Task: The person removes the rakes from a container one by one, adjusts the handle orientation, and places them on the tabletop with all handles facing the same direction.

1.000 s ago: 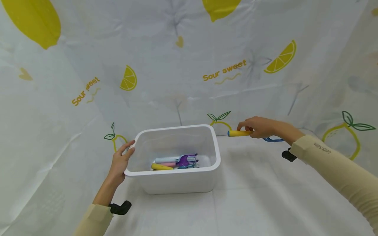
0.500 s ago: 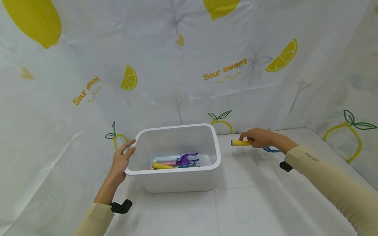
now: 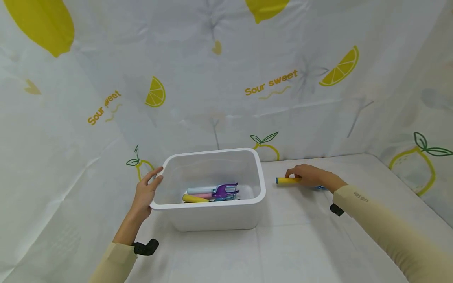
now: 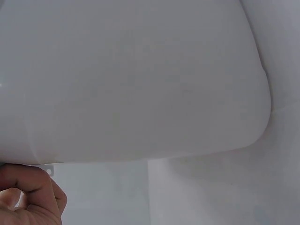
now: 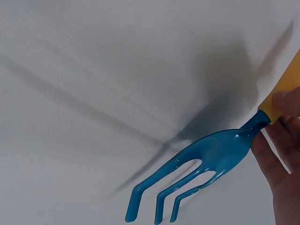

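My left hand holds the left rim of a white plastic tub. The tub's smooth outer wall fills most of the left wrist view, my fingers at its lower left edge. To the right of the tub, my right hand grips a hand rake by its yellow handle. Its blue three-pronged head shows in full in the right wrist view, low over the white surface with its shadow alongside. In the head view, the hand and forearm hide most of that blue head.
Inside the tub lie several small garden tools: a purple fork, a yellow handle, a pale blue handle and a pink one. A lemon-printed white sheet rises behind the white work surface.
My right hand has lowered with the hand rake, coming down nearer the white surface and slightly towards me. The left hand and the tub have stayed in place.
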`<state>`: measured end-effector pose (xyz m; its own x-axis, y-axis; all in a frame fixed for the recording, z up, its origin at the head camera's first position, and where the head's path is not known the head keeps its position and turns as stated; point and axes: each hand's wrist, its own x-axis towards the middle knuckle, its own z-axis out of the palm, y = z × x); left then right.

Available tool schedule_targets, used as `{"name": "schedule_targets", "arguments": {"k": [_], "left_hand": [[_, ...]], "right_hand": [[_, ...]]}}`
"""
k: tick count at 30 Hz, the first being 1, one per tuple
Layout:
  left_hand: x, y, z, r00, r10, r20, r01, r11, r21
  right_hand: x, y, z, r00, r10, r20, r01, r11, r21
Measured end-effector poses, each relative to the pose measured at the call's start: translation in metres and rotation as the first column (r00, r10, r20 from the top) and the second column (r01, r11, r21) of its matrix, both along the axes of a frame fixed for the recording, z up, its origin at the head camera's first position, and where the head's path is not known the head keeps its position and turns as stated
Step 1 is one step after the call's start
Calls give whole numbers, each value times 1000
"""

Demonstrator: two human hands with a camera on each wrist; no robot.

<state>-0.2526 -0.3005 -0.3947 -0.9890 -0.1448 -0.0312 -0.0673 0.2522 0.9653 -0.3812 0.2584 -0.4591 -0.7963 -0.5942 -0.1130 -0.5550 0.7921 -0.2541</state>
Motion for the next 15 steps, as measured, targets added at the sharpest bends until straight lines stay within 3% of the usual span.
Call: {"name": "schedule_targets", "arguments": {"k": [15], "left_hand": [[0, 0, 1, 1000, 8, 8, -8, 1000, 0]], "right_hand": [[12, -12, -5, 1000, -2, -19, 3, 999, 53]]}}
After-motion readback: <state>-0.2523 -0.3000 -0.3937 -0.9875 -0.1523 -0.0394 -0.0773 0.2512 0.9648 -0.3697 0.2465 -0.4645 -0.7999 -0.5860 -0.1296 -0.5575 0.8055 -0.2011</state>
